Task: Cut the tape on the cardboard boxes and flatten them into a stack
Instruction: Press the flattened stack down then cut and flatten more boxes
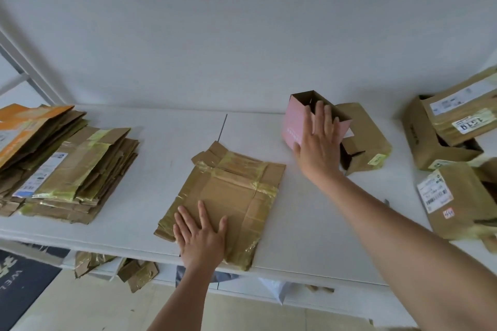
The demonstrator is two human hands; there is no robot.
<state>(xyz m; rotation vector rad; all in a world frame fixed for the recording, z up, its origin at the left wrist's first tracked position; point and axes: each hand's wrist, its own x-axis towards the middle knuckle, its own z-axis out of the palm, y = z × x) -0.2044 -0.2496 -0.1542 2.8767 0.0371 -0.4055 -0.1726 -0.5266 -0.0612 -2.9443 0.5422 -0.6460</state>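
Note:
A flattened brown box (231,193) with yellowish tape lies on the white table (161,148) in front of me. My left hand (200,236) presses flat on its near corner, fingers spread. My right hand (320,140) reaches far right and lies with straight fingers against a small pink box (291,126) that stands open-topped. A stack of flattened boxes (72,169) sits at the left of the table.
A brown box (368,140) lies tipped behind the pink one. Several labelled boxes (451,126) crowd the right edge, one near box (454,201) by my forearm. Cardboard scraps (137,271) lie on the floor under the table, beside a dark mat (18,287).

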